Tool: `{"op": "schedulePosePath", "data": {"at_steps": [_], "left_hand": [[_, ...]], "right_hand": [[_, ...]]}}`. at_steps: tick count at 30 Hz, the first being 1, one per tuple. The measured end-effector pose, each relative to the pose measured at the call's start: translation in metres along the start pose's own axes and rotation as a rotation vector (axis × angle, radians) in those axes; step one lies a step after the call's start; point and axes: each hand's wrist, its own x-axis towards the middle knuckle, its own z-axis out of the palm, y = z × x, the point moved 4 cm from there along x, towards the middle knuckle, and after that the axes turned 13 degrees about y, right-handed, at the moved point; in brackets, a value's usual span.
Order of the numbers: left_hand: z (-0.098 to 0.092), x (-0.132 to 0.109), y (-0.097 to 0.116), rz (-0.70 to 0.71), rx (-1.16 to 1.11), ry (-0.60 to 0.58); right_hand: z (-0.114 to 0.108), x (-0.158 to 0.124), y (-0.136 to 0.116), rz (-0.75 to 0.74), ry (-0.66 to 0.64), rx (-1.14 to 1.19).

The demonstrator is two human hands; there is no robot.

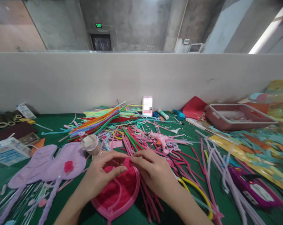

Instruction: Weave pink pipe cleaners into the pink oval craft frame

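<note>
A red, leaf- or heart-shaped pipe-cleaner piece point(128, 195) with a pink border sits in front of me, its pointed end toward me. At its far edge is a small bunched pink knot of pipe cleaner point(127, 162). My left hand point(103, 170) pinches this knot from the left, thumb on the near side. From the right, my right hand point(153, 168) closes its fingertips on the same knot, partly hiding it. Loose pink and red pipe cleaners point(147, 200) lie under and beside my right hand.
Left are a lilac pipe-cleaner shape point(61, 156) and a paper cup point(91, 144). A pink glue gun point(163, 143) and mixed pipe cleaners point(101, 122) lie ahead. Right are yellow-handled pliers point(199, 190), a purple device point(254, 187) and a pink bin point(240, 123). A partition point(141, 78) stands behind.
</note>
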Motion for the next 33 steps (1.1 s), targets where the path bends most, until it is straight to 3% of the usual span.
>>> {"op": "schedulePosePath", "data": {"at_steps": [17,25,33], "left_hand": [[0.010,-0.001,-0.005,0.221,0.078,0.040],[0.022,-0.003,-0.010,0.160,0.089,-0.004],[0.011,-0.003,-0.008,0.207,0.175,-0.097]], "right_hand": [[0.004,0.000,-0.003,0.057,0.023,0.091],[0.003,0.000,-0.007,-0.117,0.098,-0.105],[0.003,0.000,-0.006,-0.123,0.041,-0.075]]}}
